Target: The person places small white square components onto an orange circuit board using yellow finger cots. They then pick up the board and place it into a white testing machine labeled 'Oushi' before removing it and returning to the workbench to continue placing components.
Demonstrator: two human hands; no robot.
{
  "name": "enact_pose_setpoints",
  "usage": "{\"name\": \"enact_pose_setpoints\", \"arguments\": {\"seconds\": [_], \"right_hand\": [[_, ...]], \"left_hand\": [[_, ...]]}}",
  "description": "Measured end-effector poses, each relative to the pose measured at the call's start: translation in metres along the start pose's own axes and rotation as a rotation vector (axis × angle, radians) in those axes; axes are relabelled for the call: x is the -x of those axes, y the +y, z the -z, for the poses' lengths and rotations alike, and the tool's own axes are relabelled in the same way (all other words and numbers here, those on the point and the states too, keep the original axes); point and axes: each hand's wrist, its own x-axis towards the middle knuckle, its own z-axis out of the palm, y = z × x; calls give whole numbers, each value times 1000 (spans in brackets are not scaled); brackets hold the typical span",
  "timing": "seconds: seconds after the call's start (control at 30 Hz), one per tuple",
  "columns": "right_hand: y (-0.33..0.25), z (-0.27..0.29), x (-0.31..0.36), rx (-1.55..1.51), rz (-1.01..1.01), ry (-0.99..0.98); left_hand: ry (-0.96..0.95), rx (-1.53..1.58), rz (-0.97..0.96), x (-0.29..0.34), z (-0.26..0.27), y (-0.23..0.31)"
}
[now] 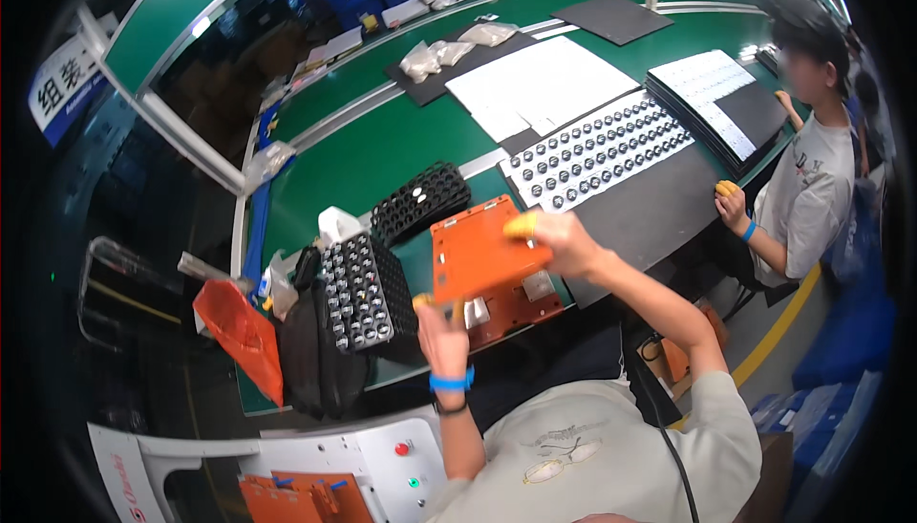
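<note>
A flat orange plate (473, 248) with small holes and metal bits along its far edge is tilted up in front of me. My right hand (565, 244), with yellow finger covers, grips its right side. At its lower left corner, my left hand (442, 340) has the plate between thumb and fingers, somewhat blurred; a blue band is on that wrist. Under the plate lies a second orange piece (521, 311) with silvery metal parts, partly hidden. Left of it stands a black tray (358, 289) filled with rows of small round black-and-white parts.
Another black holed tray (420, 200) lies farther back. To the right, a white sheet (602, 149) carries rows of round black parts, beside a dark mat (650, 213). A co-worker (807, 160) sits at right. An orange bag (239, 337) hangs at the table's left edge.
</note>
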Motion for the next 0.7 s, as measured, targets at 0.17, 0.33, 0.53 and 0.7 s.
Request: {"name": "enact_pose_setpoints", "arguments": {"seconds": [0.17,0.33,0.53,0.7], "right_hand": [[1,-17,62,120,129,-139],[-19,-27,91,101,41,-105],[-31,-14,103,34,-136,-59],[-30,-19,106,-69,-283,-133]], "left_hand": [[-41,20,158,78,17,2],[-53,93,148,107,15,-22],[-163,318,154,73,9,-12],[-345,424,168,72,19,-18]]}}
